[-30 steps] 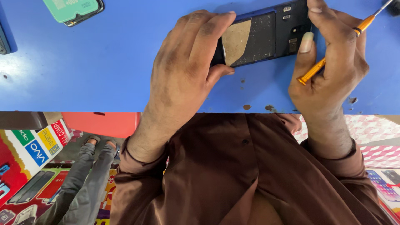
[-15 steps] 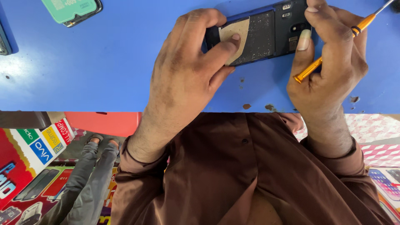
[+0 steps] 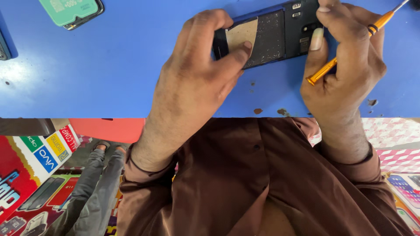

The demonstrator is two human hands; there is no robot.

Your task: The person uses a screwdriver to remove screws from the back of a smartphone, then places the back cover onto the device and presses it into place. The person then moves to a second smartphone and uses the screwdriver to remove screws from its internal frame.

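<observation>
An opened dark phone (image 3: 273, 37) lies back-up on the blue table (image 3: 87, 74), showing its black inner plate and a tan patch at its left end. My left hand (image 3: 197, 78) grips the phone's left end, thumb pressed on the tan patch. My right hand (image 3: 345, 65) rests on the phone's right end and holds an orange screwdriver (image 3: 350, 48), whose metal tip points up to the right, away from the phone.
A green-backed phone (image 3: 72, 11) lies at the table's far left. A dark object (image 3: 3, 48) pokes in at the left edge. Below the table edge stand another person's legs (image 3: 94, 183) on a colourful printed poster (image 3: 30, 175).
My left thumb has slid from the phone's near edge onto the tan patch. The phone and both hands have shifted slightly; the screwdriver stays in my right hand.
</observation>
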